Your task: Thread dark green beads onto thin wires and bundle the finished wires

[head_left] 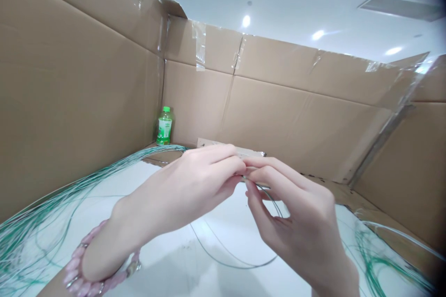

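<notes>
My left hand [188, 185] and my right hand [296, 218] meet fingertip to fingertip in the middle of the view, above a white table top [181, 260]. Both pinch the end of a thin green wire [244, 177]. The wire [240, 264] loops down below my hands and curves across the table. A pink bead bracelet [83, 274] circles my left wrist. Exactly what sits between the fingertips is too small to make out.
A thick bundle of green wires [69, 195] sweeps along the left side. More loose green wires [379, 255] lie at the right. Tall taped cardboard walls [285, 116] enclose the table. A green bottle [164, 125] stands in the far left corner.
</notes>
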`<state>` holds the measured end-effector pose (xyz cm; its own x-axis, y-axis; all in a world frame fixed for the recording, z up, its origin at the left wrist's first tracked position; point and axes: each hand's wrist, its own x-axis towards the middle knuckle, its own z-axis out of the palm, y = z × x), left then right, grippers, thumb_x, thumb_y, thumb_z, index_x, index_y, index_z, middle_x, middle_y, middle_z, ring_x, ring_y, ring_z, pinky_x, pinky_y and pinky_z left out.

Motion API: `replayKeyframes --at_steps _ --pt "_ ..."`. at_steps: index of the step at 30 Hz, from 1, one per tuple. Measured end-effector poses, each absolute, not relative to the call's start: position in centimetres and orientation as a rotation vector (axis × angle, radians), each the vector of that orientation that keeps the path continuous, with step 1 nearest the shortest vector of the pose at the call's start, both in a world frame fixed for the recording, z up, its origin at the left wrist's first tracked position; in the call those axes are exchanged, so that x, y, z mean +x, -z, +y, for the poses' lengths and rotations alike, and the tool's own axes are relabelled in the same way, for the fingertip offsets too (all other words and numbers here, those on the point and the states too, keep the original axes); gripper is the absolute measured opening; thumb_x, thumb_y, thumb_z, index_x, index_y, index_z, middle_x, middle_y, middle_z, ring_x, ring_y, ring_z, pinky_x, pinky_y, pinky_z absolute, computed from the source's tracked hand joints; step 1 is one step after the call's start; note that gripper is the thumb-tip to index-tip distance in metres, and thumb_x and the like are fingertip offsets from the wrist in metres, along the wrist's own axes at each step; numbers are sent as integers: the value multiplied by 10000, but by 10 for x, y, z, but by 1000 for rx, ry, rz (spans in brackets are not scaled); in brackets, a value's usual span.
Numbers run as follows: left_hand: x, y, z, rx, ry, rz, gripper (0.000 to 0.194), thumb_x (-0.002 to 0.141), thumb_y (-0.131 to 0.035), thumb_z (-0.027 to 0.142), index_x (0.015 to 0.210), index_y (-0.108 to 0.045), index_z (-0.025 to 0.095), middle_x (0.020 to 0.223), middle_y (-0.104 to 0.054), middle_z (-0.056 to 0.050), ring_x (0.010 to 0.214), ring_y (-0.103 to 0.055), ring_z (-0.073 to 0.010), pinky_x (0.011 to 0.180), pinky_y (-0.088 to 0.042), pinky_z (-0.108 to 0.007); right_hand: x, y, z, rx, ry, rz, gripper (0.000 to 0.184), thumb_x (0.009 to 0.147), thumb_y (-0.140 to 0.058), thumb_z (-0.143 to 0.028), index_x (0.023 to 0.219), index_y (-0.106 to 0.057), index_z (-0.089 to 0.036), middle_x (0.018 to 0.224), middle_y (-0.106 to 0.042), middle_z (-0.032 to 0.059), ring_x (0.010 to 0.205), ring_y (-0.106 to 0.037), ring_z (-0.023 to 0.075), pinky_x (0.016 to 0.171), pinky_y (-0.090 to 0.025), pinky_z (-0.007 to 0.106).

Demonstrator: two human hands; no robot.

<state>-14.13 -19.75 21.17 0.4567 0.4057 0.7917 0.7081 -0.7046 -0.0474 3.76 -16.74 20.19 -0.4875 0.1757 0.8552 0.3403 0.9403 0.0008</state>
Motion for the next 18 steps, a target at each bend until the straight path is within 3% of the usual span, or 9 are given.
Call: replayKeyframes --at_steps 5,10,18 --pt "-142 -214 -201 -2384 1124 -971 114 894 -544 69 842 -617 140 829 -644 15 742 -604 -70 640 -459 -167 38 -203 -167 -343 54 -2066 154 844 -514 -11 808 -590 -140 920 -664 44 730 -603 55 622 -557 93" --pt "-145 -216 -191 -2501 1506 -859 92 880 -600 93 860 -665 155 794 -677 25 697 -618 -52 632 -481 -148 41 -203 -169 -343 -192 -1968 158 798 -574 -12 813 -615 -164 951 -687 37 890 -657 108 591 -591 101" --pt "-138 -211 -182 -2652 2044 -735 82 843 -655 117 819 -713 169 764 -705 -5 676 -659 -81 589 -538 -145 40 -201 -174 -320 -188 -1877 180 787 -584 4 814 -639 -165 908 -689 7 867 -657 98 560 -589 111"
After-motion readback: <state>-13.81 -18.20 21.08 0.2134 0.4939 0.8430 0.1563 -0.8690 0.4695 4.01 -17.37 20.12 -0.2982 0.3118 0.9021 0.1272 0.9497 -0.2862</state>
